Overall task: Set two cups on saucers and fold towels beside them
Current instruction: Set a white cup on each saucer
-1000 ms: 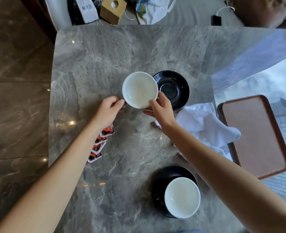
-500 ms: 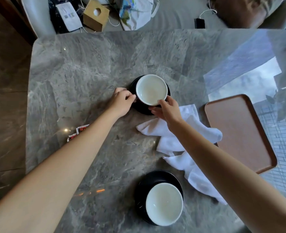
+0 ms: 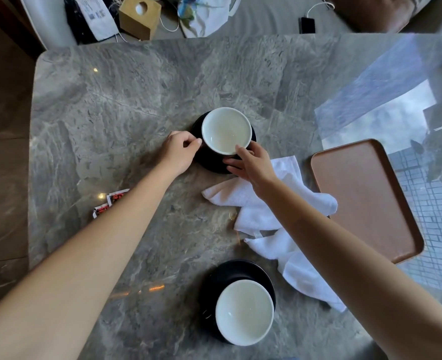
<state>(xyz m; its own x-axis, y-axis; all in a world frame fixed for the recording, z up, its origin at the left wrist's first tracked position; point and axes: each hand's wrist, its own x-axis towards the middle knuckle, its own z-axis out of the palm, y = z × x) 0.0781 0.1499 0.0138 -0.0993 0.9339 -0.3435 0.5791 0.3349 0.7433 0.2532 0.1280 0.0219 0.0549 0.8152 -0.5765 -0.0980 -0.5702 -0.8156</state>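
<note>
A cup with a white inside (image 3: 226, 129) sits on a black saucer (image 3: 209, 159) in the middle of the grey marble table (image 3: 126, 105). My left hand (image 3: 179, 152) pinches the cup at its left side, where a handle would be. My right hand (image 3: 251, 162) touches the cup's near rim with its fingertips and lies over the saucer's edge. A second white-lined cup (image 3: 244, 311) stands on another black saucer (image 3: 238, 271) near the front edge. Crumpled white towels (image 3: 266, 211) lie to the right, partly under my right forearm.
A brown tray (image 3: 365, 196) lies at the right. Small red and white packets (image 3: 110, 201) lie at the left, partly behind my left forearm. Beyond the table's far edge are a cardboard box (image 3: 139, 16), bags and a cable.
The cup moved from the left of the far saucer onto it, both hands going along. The view shifted, so the packets and towels show more.
</note>
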